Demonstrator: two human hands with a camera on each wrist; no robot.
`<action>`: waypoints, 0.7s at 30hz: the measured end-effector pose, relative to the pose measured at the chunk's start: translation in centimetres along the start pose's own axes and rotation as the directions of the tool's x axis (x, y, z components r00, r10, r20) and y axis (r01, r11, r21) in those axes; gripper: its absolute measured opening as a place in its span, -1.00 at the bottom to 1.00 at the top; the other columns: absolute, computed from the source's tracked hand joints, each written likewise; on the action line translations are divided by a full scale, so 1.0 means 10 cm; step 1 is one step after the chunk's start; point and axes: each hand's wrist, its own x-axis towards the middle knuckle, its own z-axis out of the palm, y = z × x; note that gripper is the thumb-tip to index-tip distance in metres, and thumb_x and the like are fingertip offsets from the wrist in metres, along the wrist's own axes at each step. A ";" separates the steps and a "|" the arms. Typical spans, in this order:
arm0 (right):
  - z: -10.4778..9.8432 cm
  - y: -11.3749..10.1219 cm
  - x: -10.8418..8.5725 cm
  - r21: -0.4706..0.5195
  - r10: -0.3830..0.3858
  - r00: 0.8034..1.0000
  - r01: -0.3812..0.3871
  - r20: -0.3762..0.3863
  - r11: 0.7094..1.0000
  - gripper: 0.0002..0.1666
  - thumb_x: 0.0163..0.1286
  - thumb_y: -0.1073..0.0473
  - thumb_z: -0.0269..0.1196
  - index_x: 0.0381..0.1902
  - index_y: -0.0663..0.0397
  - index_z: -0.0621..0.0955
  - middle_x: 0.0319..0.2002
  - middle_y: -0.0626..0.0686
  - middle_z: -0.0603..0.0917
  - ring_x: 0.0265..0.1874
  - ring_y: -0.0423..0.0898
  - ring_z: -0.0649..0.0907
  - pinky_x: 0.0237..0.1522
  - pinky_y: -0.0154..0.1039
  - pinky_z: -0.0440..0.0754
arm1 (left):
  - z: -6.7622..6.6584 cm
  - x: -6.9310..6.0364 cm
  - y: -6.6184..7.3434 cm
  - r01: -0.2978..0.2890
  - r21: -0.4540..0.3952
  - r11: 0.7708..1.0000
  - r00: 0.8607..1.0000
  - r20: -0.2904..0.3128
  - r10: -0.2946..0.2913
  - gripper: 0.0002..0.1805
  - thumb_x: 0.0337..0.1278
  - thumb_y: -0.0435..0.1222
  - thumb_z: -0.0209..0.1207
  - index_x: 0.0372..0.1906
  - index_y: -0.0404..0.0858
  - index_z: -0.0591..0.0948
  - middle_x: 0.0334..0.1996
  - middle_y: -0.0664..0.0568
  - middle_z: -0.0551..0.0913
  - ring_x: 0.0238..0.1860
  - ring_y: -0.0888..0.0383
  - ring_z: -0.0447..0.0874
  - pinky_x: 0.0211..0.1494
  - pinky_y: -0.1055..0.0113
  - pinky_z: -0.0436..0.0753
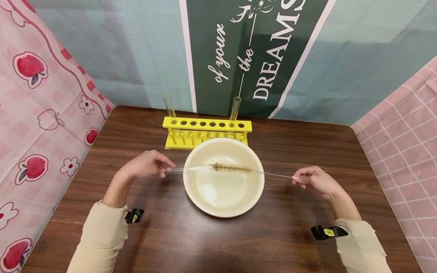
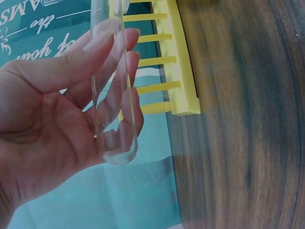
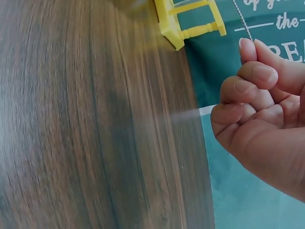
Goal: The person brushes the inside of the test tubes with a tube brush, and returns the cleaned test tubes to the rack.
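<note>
My left hand (image 1: 150,163) holds a clear glass test tube (image 1: 196,168) by its rounded end, lying nearly level with its mouth toward the right. In the left wrist view the thumb and fingers grip the tube (image 2: 114,138) from both sides. The thin twisted wire handle of a test tube brush (image 1: 235,167) is pinched between thumb and forefinger of my right hand (image 1: 315,180). Its tan bristles are over the cream basin (image 1: 223,210), with the bristle tip at the tube's mouth; how far it reaches inside cannot be told. The right wrist view shows the pinched wire (image 3: 242,19).
Behind the basin stands a yellow test tube rack (image 1: 207,124). One glass tube (image 1: 169,106) is upright in its left end and another tube (image 1: 235,110) near its right end. The brown wooden table (image 1: 218,242) meets a printed cloth (image 1: 136,49) at the back.
</note>
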 end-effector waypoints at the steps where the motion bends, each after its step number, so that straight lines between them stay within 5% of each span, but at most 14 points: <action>1: 0.01 0.00 0.01 0.038 -0.002 1.000 0.001 0.013 0.999 -0.80 0.31 0.39 0.07 -0.49 0.30 0.57 -0.65 -0.08 0.45 -0.64 -0.17 0.40 -0.56 -0.24 0.35 | 0.01 0.00 0.00 -0.001 0.006 1.000 1.000 -0.014 0.001 -0.62 -0.25 -0.71 0.10 -0.21 -0.42 0.64 -0.46 0.02 0.61 -0.40 0.13 0.51 -0.36 0.31 0.54; 13: 0.10 -0.06 0.03 0.246 -0.011 1.000 0.012 -0.006 0.969 -0.74 0.29 0.45 0.04 -0.49 0.19 0.62 -0.57 -0.05 0.54 -0.63 -0.20 0.37 -0.53 -0.34 0.35 | 0.07 -0.01 0.04 0.036 0.064 0.997 0.988 -0.152 -0.026 -0.63 -0.29 -0.70 0.16 -0.26 -0.36 0.68 -0.41 0.01 0.66 -0.38 0.09 0.52 -0.35 0.32 0.50; 21: 0.21 -0.09 0.09 0.277 -0.008 0.999 0.021 -0.045 0.961 -0.69 0.27 0.49 0.02 -0.52 0.15 0.63 -0.56 -0.05 0.57 -0.65 -0.22 0.37 -0.55 -0.38 0.32 | 0.11 0.04 0.10 0.025 0.115 0.993 0.985 -0.171 -0.005 -0.62 -0.31 -0.69 0.16 -0.29 -0.31 0.69 -0.35 -0.02 0.68 -0.33 0.06 0.54 -0.32 0.29 0.52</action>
